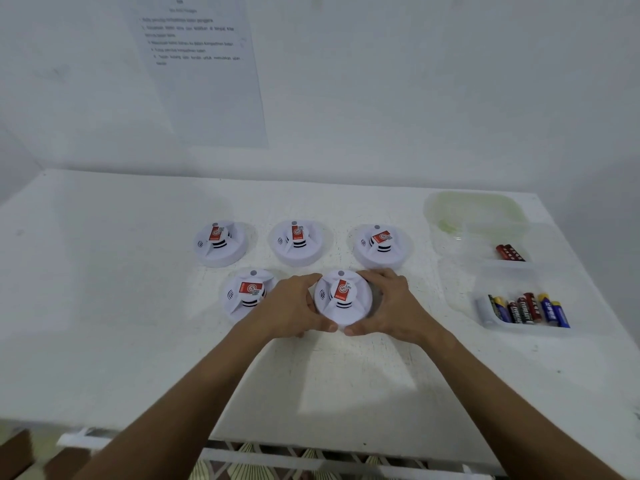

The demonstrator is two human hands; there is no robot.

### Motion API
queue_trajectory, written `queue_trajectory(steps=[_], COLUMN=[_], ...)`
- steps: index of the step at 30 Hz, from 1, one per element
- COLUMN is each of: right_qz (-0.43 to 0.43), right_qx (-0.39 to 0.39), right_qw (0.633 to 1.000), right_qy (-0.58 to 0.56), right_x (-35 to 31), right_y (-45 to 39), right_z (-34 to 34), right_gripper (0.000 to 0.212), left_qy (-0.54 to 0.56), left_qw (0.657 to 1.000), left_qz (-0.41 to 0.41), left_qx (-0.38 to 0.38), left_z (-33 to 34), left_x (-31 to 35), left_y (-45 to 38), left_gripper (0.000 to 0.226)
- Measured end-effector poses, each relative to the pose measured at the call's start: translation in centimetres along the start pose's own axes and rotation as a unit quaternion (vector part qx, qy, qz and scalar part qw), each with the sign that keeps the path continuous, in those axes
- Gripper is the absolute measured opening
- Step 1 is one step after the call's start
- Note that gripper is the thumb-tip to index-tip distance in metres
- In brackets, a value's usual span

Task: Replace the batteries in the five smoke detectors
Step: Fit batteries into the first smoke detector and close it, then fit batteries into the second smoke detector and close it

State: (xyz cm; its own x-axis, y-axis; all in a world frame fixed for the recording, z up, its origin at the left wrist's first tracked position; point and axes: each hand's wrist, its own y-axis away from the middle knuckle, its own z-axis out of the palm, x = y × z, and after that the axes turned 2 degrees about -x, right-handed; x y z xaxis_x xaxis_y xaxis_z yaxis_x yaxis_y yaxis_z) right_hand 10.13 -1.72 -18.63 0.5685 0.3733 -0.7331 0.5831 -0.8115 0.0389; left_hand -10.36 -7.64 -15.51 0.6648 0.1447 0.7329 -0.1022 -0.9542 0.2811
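Bare table (104, 289) left of detectors (220, 242)

2 hands (294, 306) around smoke detector (343, 297)

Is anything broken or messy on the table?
Nothing looks broken or spilled. All five smoke detectors sit face up; both hands, left hand and right hand, grip the front right smoke detector. Batteries lie jumbled in their clear container, which is hardly odd.

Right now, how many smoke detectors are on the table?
5. Three in a back row: left, middle, right. Two in front: one beside the left hand, one gripped by both hands.
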Motion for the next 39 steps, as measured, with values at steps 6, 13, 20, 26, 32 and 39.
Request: queue_trajectory(steps=[6, 13, 20, 26, 32, 39], right_qz=[-0.001, 0.042, -0.049, -0.043, -0.009, -0.02], right_qx=[-0.004, -0.005, -0.054, -0.134, -0.158, -0.123], right_qw=[1.0, 0.999, 0.997, 0.99, 0.984, 0.99], right_qy=[0.024, 0.029, -0.005, 0.022, 0.078, 0.06], right_x=[-0.6, -2.8, -8.4, -11.3, -11.0, -10.5], right_y=[0.7, 0.6, -2.7, -5.4, -6.6, -6.9], right_z=[-0.5, -0.7, 1.3, 5.0, 7.2, 7.6], right_gripper=[0.109, 0.124, 0.098, 0.114, 0.125, 0.118], left_qy=[0.008, -0.023, -0.041, -0.061, -0.082, -0.021], left_qw=[1.0, 1.0, 0.992, 0.992, 0.991, 0.992], left_qz=[-0.012, -0.018, -0.025, -0.02, -0.073, -0.038], left_qx=[-0.005, 0.01, 0.114, 0.108, 0.078, 0.115], left_z=[0.4, -1.2, -7.6, -9.4, -8.4, -7.5], left_x=[0.3, 0.6, -0.8, -3.4, -6.7, -8.5], left_y=[0.3, 1.5, 5.8, 9.0, 8.0, 7.2], left_gripper=[0.063, 0.084, 0.08, 0.085, 0.091, 0.056])
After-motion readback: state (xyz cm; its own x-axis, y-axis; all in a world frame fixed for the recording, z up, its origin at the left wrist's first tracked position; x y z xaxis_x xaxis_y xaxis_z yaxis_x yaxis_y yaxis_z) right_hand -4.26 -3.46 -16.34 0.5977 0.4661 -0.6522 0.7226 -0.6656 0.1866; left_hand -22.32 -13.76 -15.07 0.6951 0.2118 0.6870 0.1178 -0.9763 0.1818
